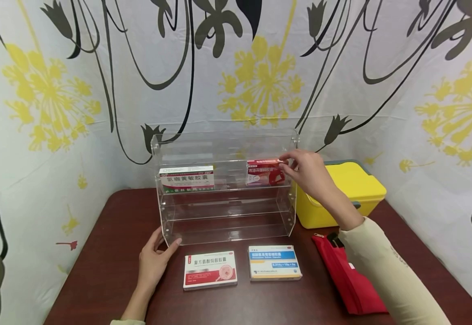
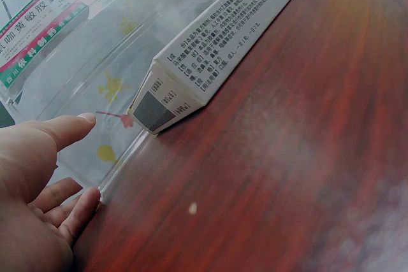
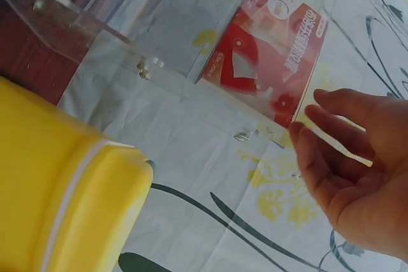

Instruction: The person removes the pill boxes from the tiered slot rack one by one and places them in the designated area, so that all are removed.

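Head view shows a clear acrylic shelf rack (image 1: 224,194) on the dark red table (image 1: 98,280), with two medicine boxes already standing on its top tier: a green-and-white box (image 1: 186,177) at the left and a red box (image 1: 265,172) at the right. The right hand (image 1: 307,174) pinches the red box's upper right corner, fingertips curled onto it (seemingly just seating it). The left hand (image 1: 153,262) lies relaxed against the rack's lower left corner, steadying it. Two boxes remain flat on the table in front: a red-and-white box (image 1: 210,270) and a blue-and-white box (image 1: 274,262). So I judge the shelving about half done; the lower tiers hold nothing yet.
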Tool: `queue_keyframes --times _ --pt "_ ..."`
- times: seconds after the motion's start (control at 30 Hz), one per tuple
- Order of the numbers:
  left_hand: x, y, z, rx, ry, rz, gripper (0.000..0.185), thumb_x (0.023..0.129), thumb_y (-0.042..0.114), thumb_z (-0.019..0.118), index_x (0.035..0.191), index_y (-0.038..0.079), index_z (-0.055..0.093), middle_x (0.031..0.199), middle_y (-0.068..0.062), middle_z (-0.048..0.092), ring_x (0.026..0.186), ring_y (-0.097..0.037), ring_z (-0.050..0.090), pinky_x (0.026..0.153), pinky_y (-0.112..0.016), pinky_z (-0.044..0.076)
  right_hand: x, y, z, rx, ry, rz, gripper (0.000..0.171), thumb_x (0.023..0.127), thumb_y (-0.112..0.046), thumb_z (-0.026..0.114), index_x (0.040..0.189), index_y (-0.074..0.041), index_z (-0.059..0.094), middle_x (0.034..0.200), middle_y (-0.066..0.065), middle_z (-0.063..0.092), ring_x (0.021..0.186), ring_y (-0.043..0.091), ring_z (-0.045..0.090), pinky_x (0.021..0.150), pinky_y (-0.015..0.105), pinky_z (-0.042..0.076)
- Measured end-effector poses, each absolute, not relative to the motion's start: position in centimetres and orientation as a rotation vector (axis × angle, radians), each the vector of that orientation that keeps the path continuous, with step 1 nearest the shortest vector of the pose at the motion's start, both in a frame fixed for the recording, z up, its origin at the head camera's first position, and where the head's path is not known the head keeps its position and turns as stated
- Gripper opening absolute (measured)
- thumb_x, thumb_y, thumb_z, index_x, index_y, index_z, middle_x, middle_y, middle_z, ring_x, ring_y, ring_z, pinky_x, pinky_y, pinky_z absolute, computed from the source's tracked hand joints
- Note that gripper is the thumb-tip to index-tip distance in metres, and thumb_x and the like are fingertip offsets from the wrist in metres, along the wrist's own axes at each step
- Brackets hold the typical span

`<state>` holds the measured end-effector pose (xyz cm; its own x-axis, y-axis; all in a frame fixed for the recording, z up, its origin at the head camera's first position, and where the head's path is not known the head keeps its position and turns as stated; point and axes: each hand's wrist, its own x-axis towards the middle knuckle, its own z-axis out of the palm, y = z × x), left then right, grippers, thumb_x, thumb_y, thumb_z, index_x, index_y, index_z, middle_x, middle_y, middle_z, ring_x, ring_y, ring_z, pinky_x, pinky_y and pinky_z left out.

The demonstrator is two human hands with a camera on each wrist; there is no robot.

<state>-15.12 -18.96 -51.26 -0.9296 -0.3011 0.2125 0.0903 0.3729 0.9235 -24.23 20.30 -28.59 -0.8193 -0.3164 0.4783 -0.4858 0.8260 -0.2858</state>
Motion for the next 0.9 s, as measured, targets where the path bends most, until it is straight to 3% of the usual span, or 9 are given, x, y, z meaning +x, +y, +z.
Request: queue_keyframes --times 0.3,0.43,0.6,0.9 --pt "-15.1 -19.0 -51.3 0.183 -2.286 -1.582 0.070 0.081 0.036 0.082 0.141 0.017 0.053 0.132 -0.010 0.060 0.115 -0.018 0.058 0.065 -0.014 0.047 -24.2 20.0 -28.7 0.590 -2.669 0.344 0.028 0.092 -0.022 0.071 0.116 -0.007 0.070 0.111 0.013 0.060 0.089 0.028 0.058 0.073 0.044 0.052" --pt "-15.1 -19.0 -51.3 0.183 -2.297 -1.573 0.071 0.081 0.038 0.082 0.142 0.017 0.052 0.132 -0.010 0.060 0.115 -0.018 0.058 0.065 -0.014 0.047 -24.3 20.1 -28.7 0.643 -2.675 0.293 0.030 0.091 -0.018 0.071 0.118 -0.005 0.069 0.110 0.014 0.056 0.089 0.028 0.057 0.072 0.044 0.052" --pt "-15.1 -19.0 -51.3 0.187 -2.302 -1.573 0.071 0.080 0.039 0.081 0.142 0.018 0.052 0.134 -0.010 0.059 0.116 -0.018 0.058 0.065 -0.014 0.047 -24.3 20.1 -28.5 0.661 -2.693 0.257 0.027 0.091 -0.017 0.072 0.117 -0.010 0.070 0.111 0.012 0.053 0.084 0.026 0.058 0.066 0.040 0.053" --pt "-15.2 -19.1 -51.4 0.176 -2.293 -1.579 0.071 0.080 0.039 0.082 0.142 0.018 0.052 0.134 -0.009 0.059 0.116 -0.017 0.057 0.065 -0.015 0.047 -24.8 20.6 -27.6 0.704 -2.780 0.288 0.025 0.093 -0.014 0.069 0.117 -0.010 0.067 0.105 0.011 0.068 0.080 0.026 0.062 0.062 0.040 0.051"
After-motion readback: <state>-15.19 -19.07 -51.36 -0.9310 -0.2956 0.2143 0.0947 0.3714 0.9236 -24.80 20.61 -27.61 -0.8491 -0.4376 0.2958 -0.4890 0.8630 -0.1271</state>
